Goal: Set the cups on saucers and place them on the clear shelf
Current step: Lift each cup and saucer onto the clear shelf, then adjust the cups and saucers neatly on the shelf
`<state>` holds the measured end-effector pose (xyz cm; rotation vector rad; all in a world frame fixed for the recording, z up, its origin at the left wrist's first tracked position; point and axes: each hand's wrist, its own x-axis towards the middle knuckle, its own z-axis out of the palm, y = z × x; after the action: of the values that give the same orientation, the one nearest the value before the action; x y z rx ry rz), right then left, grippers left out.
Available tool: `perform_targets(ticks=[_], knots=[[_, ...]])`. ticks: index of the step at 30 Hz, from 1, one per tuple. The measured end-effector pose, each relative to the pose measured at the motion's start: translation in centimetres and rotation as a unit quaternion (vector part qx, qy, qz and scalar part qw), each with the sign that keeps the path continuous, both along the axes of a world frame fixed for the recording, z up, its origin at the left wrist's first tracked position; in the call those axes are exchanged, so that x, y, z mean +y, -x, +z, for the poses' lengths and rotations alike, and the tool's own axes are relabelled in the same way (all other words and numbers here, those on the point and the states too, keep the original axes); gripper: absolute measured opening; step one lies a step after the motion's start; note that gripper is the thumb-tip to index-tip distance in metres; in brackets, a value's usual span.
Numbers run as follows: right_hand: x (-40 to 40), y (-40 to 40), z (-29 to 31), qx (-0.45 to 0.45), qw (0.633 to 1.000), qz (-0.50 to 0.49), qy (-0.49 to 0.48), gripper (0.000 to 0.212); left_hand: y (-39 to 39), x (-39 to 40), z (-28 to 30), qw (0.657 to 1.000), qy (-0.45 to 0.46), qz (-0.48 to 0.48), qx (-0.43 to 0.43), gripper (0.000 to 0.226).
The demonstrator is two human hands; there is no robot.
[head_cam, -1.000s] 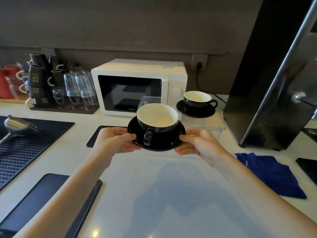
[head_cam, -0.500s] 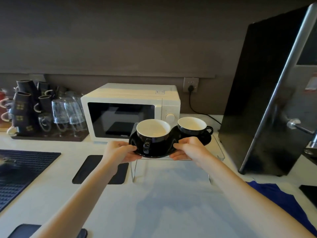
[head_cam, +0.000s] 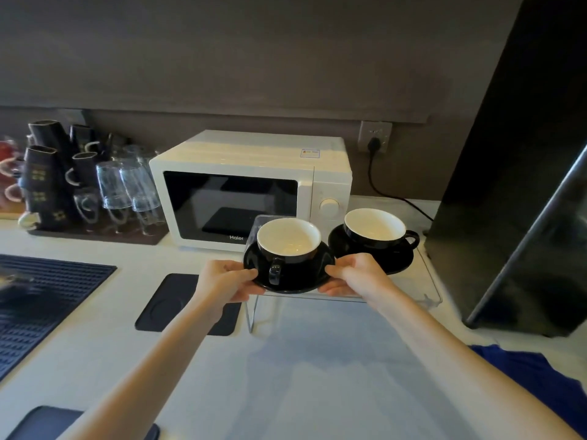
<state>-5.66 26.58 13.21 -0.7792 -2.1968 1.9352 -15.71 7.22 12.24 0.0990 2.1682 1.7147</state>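
A black cup with a white inside [head_cam: 288, 246] stands on a black saucer [head_cam: 303, 277], handle toward me. My left hand [head_cam: 227, 281] grips the saucer's left rim and my right hand [head_cam: 359, 274] grips its right rim. The saucer is over the left part of the clear shelf [head_cam: 427, 290]; I cannot tell whether it rests on it. A second black cup [head_cam: 374, 228] sits on its own saucer [head_cam: 397, 260] on the shelf's right part, handle pointing right.
A white microwave [head_cam: 251, 188] stands right behind the shelf. A tall black machine [head_cam: 514, 185] is close on the right. Mugs and glasses [head_cam: 85, 185] crowd a tray at back left. Dark mats [head_cam: 171, 303] lie left, a blue cloth [head_cam: 540, 379] at lower right.
Both hands have carried the cup and saucer forward from mid-counter to the left part of the clear shelf, beside the other cup. The view has moved in closer.
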Motion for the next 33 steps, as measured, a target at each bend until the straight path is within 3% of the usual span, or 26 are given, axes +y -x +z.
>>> perform_targets(ticks=[12, 15, 18, 21, 24, 26, 28, 33], knots=[[1.5, -1.3, 0.1, 0.030, 0.999, -0.032, 0.009, 0.017, -1.2, -0.5, -1.4, 0.985, 0.037, 0.063, 0.158, 0.019], [3.5, -3.5, 0.2, 0.047, 0.993, -0.059, -0.091, 0.014, -2.8, -1.1, -2.7, 0.954, 0.056, 0.119, 0.268, 0.009], [5.6, -5.8, -0.5, 0.066, 0.953, -0.094, -0.281, 0.014, -4.4, -1.2, -5.2, 0.920, 0.097, 0.134, 0.355, 0.016], [6.8, -7.3, -1.5, 0.083, 0.886, -0.098, -0.446, 0.015, -5.0, -1.0, -7.8, 0.941, 0.093, 0.092, 0.313, 0.030], [7.0, -7.5, -2.3, 0.052, 0.847, -0.066, -0.525, 0.025, -5.7, -0.4, -8.3, 0.969, 0.031, 0.018, 0.245, 0.018], [6.8, -7.2, -2.8, 0.029, 0.843, -0.051, -0.534, 0.031, -5.8, -0.2, -8.2, 0.978, -0.023, 0.013, 0.209, 0.021], [6.4, -6.8, -3.1, 0.020, 0.849, -0.063, -0.524, 0.035, -5.4, -0.2, -9.0, 0.984, -0.059, 0.027, 0.164, 0.038], [5.0, -6.0, -3.6, 0.030, 0.869, -0.145, -0.472, 0.043, -4.0, 0.1, -12.1, 0.991, -0.073, 0.033, 0.110, 0.036]])
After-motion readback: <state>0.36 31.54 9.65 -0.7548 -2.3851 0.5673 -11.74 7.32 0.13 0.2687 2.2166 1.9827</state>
